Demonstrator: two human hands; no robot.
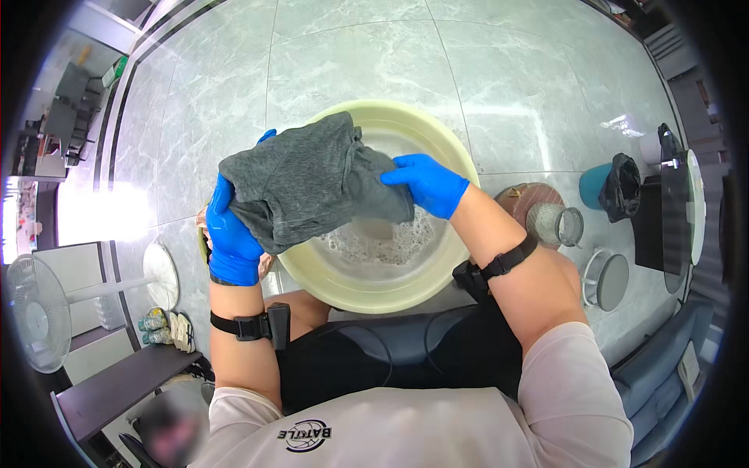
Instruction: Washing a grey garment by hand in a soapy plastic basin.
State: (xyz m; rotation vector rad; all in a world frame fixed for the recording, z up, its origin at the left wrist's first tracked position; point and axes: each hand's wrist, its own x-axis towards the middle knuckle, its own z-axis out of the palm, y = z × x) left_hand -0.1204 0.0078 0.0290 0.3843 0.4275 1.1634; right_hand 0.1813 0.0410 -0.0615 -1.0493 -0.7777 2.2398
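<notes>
A dark grey garment [300,183] of heathered cloth is stretched between my two blue-gloved hands; its exact kind cannot be told. My left hand [232,238] grips its left edge, and a blue fingertip shows behind the cloth's top edge. At the garment's right end, my right hand [427,184] pinches the fabric between thumb and fingers. The cloth hangs over the left part of a large pale yellow basin [449,269]. Soapy water [382,248] with white foam lies inside the basin.
Right of the basin stand a round reddish-brown object [524,199], a glass jar [554,225], a grey stool [607,279] and a blue bin [595,186] with a black bag. Leftward are a white fan [160,274], shoes [181,331] and a dark bench [121,390]. Another person sits lower left.
</notes>
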